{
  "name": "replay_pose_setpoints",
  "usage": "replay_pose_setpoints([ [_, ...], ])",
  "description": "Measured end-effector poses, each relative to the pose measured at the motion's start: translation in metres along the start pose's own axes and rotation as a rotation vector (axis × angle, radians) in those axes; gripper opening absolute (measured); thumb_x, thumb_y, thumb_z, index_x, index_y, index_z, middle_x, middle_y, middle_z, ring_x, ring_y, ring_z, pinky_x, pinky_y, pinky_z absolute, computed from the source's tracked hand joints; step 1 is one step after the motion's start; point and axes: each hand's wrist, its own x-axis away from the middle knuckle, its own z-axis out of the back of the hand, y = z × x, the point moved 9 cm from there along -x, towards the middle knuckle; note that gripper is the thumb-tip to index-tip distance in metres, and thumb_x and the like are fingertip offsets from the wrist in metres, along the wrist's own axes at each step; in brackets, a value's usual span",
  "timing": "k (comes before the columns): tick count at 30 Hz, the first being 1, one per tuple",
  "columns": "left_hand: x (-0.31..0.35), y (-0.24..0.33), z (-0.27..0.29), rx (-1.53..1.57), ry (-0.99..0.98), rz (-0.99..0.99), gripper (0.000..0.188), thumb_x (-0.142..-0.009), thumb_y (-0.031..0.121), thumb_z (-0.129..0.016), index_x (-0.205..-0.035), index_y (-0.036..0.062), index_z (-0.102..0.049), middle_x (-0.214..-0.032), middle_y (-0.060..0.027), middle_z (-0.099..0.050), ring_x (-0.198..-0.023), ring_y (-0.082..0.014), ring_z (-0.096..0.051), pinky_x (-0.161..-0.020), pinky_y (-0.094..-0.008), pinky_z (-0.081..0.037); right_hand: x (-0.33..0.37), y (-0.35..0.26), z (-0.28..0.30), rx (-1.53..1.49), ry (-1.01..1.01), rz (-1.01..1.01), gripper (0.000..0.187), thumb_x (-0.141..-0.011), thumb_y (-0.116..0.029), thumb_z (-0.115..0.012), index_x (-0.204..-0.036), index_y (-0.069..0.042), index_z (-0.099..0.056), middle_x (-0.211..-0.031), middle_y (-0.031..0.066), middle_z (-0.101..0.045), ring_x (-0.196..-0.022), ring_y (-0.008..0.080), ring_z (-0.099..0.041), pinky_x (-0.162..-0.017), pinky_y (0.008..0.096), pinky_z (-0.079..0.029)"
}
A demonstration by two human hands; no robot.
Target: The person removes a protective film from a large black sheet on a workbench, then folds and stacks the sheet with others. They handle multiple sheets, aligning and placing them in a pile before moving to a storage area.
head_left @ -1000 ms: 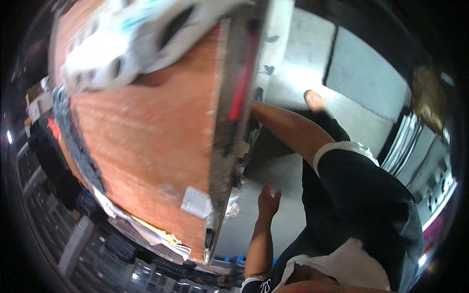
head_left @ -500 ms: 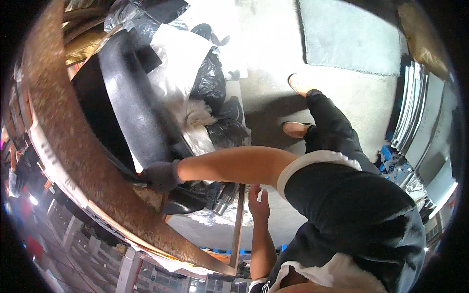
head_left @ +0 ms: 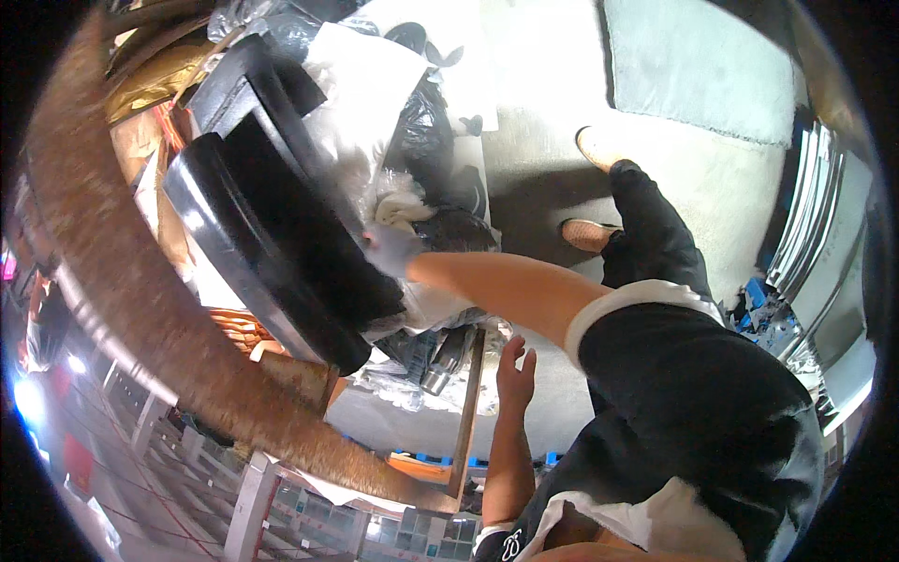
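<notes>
My right hand (head_left: pixel 393 251), in a grey glove, reaches across to the left and grips the near edge of a glossy black sheet (head_left: pixel 314 248). Its fingers are partly hidden and slightly blurred there. The sheet looks stiff and rubbery, with a rolled far edge and a dark hollow along its middle. My left hand (head_left: pixel 515 379) is bare and hangs in the air with its thumb and fingers apart, holding nothing. Close by it stand a narrow upright post (head_left: pixel 468 412) and a shiny metal cylinder (head_left: pixel 438 375).
A rusty beam (head_left: pixel 140 262) curves along the left. Black plastic bags (head_left: pixel 426 122) and a white sheet (head_left: pixel 370 70) lie beyond my right hand. A grey mat (head_left: pixel 698 75) is on the floor at upper right; stacked white panels (head_left: pixel 801 206) and blue scraps (head_left: pixel 754 300) are farther right.
My right hand has come away from beside the beam, moving up and right. The black sheet has turned over and shifted, showing its hollow side. My left hand stays open.
</notes>
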Motion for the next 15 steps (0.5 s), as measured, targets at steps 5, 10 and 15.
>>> replay_pose_setpoints([
  [5, 0.023, 0.021, -0.012, 0.001, -0.042, 0.028, 0.040, -0.084, 0.020, -0.060, -0.118, 0.0019, -0.049, -0.112, -0.0129, -0.057, -0.099, -0.0244, -0.056, -0.086, -0.0343, -0.044, 0.082, 0.112, 0.082, 0.464, -0.095, -0.248, 0.034, -0.076, -0.022, -0.052, -0.104, -0.004, -0.056, -0.096, 0.0211, -0.062, -0.092, 0.0366, -0.059, -0.075, 0.0424, -0.047],
  [10, 0.044, 0.030, 0.007, -0.101, 0.031, 0.042, 0.039, -0.086, 0.018, -0.057, -0.121, 0.0028, -0.047, -0.118, -0.0115, -0.052, -0.102, -0.0224, -0.054, -0.084, -0.0336, -0.043, 0.182, 0.164, 0.159, 0.746, -0.087, -0.274, 0.025, -0.074, -0.023, -0.058, -0.091, -0.006, -0.061, -0.097, 0.0187, -0.062, -0.093, 0.0297, -0.060, -0.076, 0.0417, -0.047],
  [15, 0.061, 0.020, 0.019, -0.014, 0.120, 0.035, 0.043, -0.087, 0.016, -0.055, -0.126, 0.0030, -0.042, -0.124, -0.0122, -0.048, -0.106, -0.0239, -0.052, -0.085, -0.0347, -0.042, 0.200, 0.185, 0.187, 0.318, -0.378, -0.173, 0.019, -0.076, -0.011, -0.059, -0.095, -0.007, -0.057, -0.089, 0.0136, -0.060, -0.082, 0.0271, -0.058, -0.069, 0.0362, -0.045],
])
